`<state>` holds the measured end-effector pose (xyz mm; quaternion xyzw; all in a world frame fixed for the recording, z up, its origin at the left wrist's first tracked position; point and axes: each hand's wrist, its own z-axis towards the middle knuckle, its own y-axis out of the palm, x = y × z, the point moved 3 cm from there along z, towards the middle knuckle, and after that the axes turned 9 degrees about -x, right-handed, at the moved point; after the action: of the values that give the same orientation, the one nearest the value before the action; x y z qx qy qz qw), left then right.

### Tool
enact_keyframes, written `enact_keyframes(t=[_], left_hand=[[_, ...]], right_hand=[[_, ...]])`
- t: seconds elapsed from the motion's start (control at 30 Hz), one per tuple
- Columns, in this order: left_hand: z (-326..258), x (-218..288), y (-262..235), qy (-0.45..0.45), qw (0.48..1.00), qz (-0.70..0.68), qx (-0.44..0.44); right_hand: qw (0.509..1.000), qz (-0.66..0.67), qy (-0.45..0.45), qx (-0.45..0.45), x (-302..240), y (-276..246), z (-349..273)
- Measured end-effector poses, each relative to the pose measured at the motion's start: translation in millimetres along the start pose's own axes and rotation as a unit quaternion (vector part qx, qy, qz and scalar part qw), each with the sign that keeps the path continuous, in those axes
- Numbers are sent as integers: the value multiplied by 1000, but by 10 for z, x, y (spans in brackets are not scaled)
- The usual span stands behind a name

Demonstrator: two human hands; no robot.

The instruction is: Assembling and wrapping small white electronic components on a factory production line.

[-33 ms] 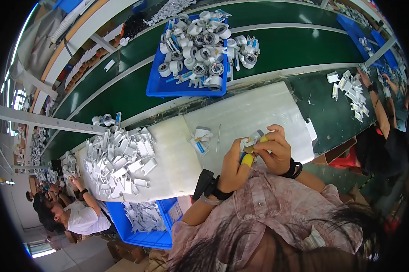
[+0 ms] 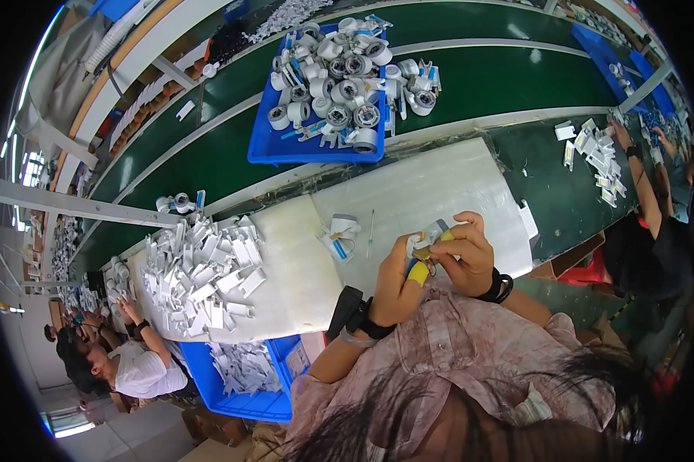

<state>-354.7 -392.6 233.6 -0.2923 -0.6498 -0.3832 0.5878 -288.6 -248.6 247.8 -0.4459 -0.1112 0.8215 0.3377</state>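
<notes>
Close in front of me both hands meet over a small white and grey plastic part point(image 2: 422, 245). My left hand point(image 2: 397, 289) is closed on it from the left, its thumb wearing a yellow finger cover. From the right, my right hand point(image 2: 468, 258) pinches the same part, with yellow on its forefinger too. Fingers hide most of the part. On the pale mat point(image 2: 439, 181), left of my hands, lies a white fitting with a blue strip point(image 2: 341, 239). A thin screwdriver-like rod point(image 2: 372, 233) rests between that fitting and my hands.
White plastic brackets point(image 2: 200, 273) are heaped at left, above a blue bin point(image 2: 208, 385) of similar pieces. A blue tray point(image 2: 262, 146) piled with round white lamp-like heads stands on the green conveyor point(image 2: 485, 85). Co-workers sit at both sides; more white parts point(image 2: 599, 162) lie at right.
</notes>
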Motion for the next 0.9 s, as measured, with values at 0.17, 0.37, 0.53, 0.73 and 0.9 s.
enact_keyframes(t=[0.17,0.37,0.53,0.73,0.9], left_hand=[[-17,-35,10,37,999,34,10],[-20,-112,13,9,999,39,28],[-37,-145,-9,5,998,61,28],[33,-72,-13,6,996,72,44],[61,-7,-179,21,985,163,51]], right_hand=[[998,-57,-32,-8,-105,-57,79],[998,-53,-32,-24,-68,-40,77],[998,-49,-33,-29,-60,-8,72],[998,-43,-26,-28,-8,28,67],[998,-33,-22,-44,102,166,88]])
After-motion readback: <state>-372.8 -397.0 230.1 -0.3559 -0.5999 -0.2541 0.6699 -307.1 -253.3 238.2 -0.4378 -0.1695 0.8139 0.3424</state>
